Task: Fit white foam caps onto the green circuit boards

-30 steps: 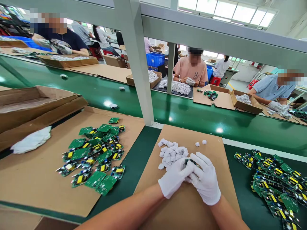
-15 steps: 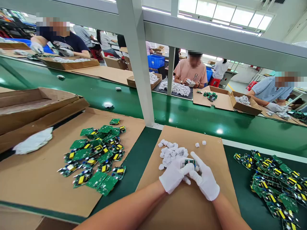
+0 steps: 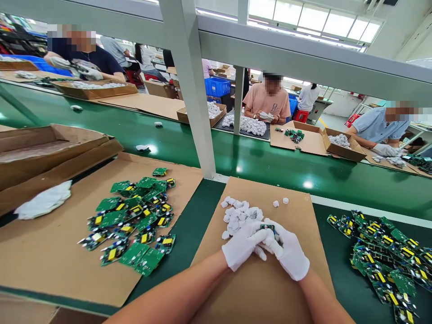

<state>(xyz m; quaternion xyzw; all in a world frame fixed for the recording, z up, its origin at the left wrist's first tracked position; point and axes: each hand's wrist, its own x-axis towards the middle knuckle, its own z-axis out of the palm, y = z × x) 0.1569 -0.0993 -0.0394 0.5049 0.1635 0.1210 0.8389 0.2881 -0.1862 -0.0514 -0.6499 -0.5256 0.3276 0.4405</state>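
Still both hands (image 3: 266, 249) on PCB (image 3: 270, 228).

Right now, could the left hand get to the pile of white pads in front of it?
Probably yes. The left hand is clasped with the right hand around a small circuit board, just short of the white pads on the cardboard sheet. Nothing lies between, though it is occupied.

Matt white cloth gloves cover both hands (image 3: 265, 249). The cardboard sheet (image 3: 290, 211) is dull brown and fibrous. The conveyor belt (image 3: 270, 162) is glossy green. The circuit boards (image 3: 135, 220) look smooth green.
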